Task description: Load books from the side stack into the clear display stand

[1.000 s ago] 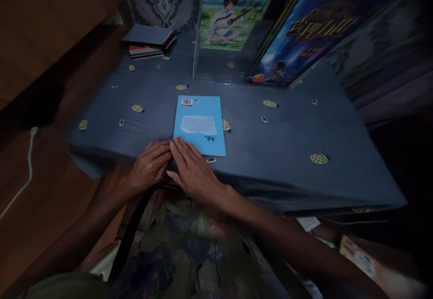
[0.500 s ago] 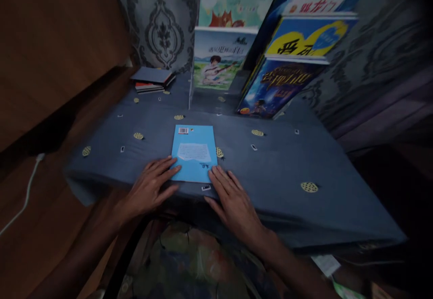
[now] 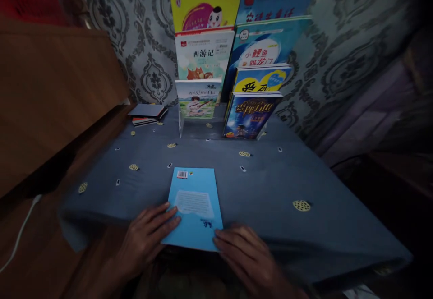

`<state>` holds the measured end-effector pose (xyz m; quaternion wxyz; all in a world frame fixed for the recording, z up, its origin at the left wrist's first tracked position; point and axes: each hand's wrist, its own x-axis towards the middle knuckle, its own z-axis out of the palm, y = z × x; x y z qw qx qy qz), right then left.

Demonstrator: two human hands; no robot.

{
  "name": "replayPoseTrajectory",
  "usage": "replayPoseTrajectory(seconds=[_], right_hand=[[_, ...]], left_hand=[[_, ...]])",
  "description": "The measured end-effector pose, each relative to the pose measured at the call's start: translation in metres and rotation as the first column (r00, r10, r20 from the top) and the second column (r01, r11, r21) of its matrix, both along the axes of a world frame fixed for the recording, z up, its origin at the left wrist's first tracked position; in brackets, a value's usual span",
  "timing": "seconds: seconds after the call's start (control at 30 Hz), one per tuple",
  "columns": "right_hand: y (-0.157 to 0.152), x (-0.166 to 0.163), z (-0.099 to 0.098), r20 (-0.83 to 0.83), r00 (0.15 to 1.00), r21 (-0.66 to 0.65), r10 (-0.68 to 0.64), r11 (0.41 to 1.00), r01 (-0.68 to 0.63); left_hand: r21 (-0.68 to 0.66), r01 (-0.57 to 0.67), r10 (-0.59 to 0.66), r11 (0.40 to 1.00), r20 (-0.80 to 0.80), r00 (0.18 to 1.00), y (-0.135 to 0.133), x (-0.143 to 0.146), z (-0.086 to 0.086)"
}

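A thin light-blue book (image 3: pixel 194 206) lies back cover up on the blue-grey cloth-covered table (image 3: pixel 270 186), its near edge at the table's front. My left hand (image 3: pixel 147 236) rests with fingers stretched flat on the book's near left corner. My right hand (image 3: pixel 248 256) lies at the book's near right corner, fingers extended and touching its edge. Neither hand grips anything.
A tiered rack of picture books (image 3: pixel 230 73) stands at the back against patterned wallpaper. A small stack of books (image 3: pixel 147 114) lies at the back left. A wooden cabinet (image 3: pixel 50 91) stands on the left, with a white cable (image 3: pixel 20 231) below it.
The view has tilted up, showing more of the rack. My hands, first together at the book's near edge, have spread to its two near corners, and the book sits slightly turned.
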<state>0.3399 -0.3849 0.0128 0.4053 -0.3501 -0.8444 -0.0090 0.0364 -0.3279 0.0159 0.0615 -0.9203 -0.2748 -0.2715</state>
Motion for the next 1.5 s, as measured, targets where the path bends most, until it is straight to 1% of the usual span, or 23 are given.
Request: replayPoseTrajectory(seconds=[0.1,0.13,0.2,0.23,0.3,0.37,0.4,0.47,0.53,0.57,0.6,0.63,0.67,0.7,0.73,0.8,0.87,0.93,1.03,1.1,1.27,1.4,1.5], right_hand=[[0.026,0.016,0.039,-0.126,0.992,0.054,0.009,0.999,-0.002],[0.04,0.02,0.05,-0.171,0.985,0.017,-0.023,1.0,0.026],[0.074,0.021,0.062,-0.299,0.945,-0.118,-0.133,0.988,0.102],[0.092,0.019,0.062,-0.366,0.912,-0.195,-0.187,0.973,0.121],[0.128,0.012,0.048,-0.485,0.842,-0.353,-0.238,0.934,0.061],[0.156,0.003,0.025,-0.548,0.796,-0.493,-0.256,0.868,-0.06],[0.167,0.0,0.014,-0.567,0.782,-0.533,-0.259,0.839,-0.108],[0.179,-0.004,-0.003,-0.587,0.756,-0.584,-0.289,0.798,-0.148],[0.182,-0.001,-0.008,-0.562,0.75,-0.642,-0.349,0.755,-0.13],[0.181,0.002,-0.008,-0.515,0.769,-0.683,-0.379,0.723,-0.101],[0.179,0.005,-0.006,-0.438,0.806,-0.721,-0.399,0.691,-0.049],[0.178,0.009,-0.004,-0.331,0.849,-0.744,-0.412,0.667,0.033],[0.175,0.012,-0.002,-0.202,0.885,-0.744,-0.421,0.653,0.141],[0.173,0.015,0.0,-0.066,0.902,-0.716,-0.427,0.649,0.256],[0.171,0.017,0.0,0.052,0.899,-0.67,-0.435,0.652,0.355],[0.168,0.019,-0.001,0.194,0.87,-0.586,-0.454,0.657,0.474],[0.168,0.018,-0.005,0.235,0.864,-0.534,-0.445,0.684,0.497],[0.17,0.017,-0.009,0.233,0.877,-0.464,-0.42,0.745,0.48],[0.178,0.015,-0.012,0.221,0.911,-0.373,-0.348,0.833,0.409],[0.185,0.014,-0.015,0.226,0.925,-0.354,-0.305,0.859,0.369],[0.196,0.015,-0.025,0.192,0.946,-0.358,-0.261,0.879,0.315],[0.196,0.018,-0.032,0.154,0.955,-0.339,-0.253,0.895,0.291],[0.195,0.018,-0.032,0.151,0.956,-0.329,-0.251,0.899,0.288]], left_hand=[[-0.148,0.134,-0.097,0.98,0.234,0.967,0.027,0.017,0.037],[-0.17,0.165,-0.099,0.972,0.34,0.935,0.04,0.025,0.048],[-0.325,0.065,0.103,0.944,0.474,0.875,0.072,0.043,0.064],[-0.391,0.047,0.183,0.919,0.53,0.828,0.089,0.051,0.066],[-0.488,0.09,0.258,0.868,0.598,0.759,0.122,0.065,0.061],[-0.54,0.149,0.286,0.828,0.637,0.716,0.152,0.073,0.047],[-0.561,0.176,0.306,0.808,0.656,0.69,0.164,0.074,0.039],[-0.604,0.236,0.338,0.761,0.68,0.651,0.182,0.074,0.024],[-0.663,0.255,0.381,0.704,0.655,0.652,0.193,0.07,0.014],[-0.7,0.223,0.4,0.679,0.607,0.686,0.195,0.069,0.01],[-0.731,0.151,0.413,0.665,0.529,0.742,0.196,0.067,0.007],[-0.742,0.042,0.417,0.669,0.422,0.805,0.195,0.066,0.005],[-0.717,-0.09,0.418,0.691,0.296,0.859,0.192,0.065,0.003],[-0.656,-0.222,0.425,0.721,0.166,0.89,0.189,0.065,0.002],[-0.573,-0.33,0.437,0.75,0.054,0.898,0.185,0.066,0.001],[-0.425,-0.448,0.458,0.786,-0.085,0.885,0.178,0.068,0.001],[-0.346,-0.464,0.441,0.816,-0.146,0.885,0.175,0.071,0.001],[-0.306,-0.435,0.4,0.847,-0.173,0.9,0.178,0.074,-0.001],[-0.283,-0.423,0.381,0.861,-0.192,0.904,0.188,0.077,-0.005],[-0.286,-0.429,0.39,0.857,-0.187,0.902,0.196,0.077,-0.01],[-0.297,-0.397,0.37,0.868,-0.146,0.917,0.216,0.079,-0.016],[-0.269,-0.362,0.327,0.892,-0.165,0.93,0.226,0.082,-0.015],[-0.279,-0.364,0.315,0.888,-0.206,0.926,0.229,0.088,-0.012]])
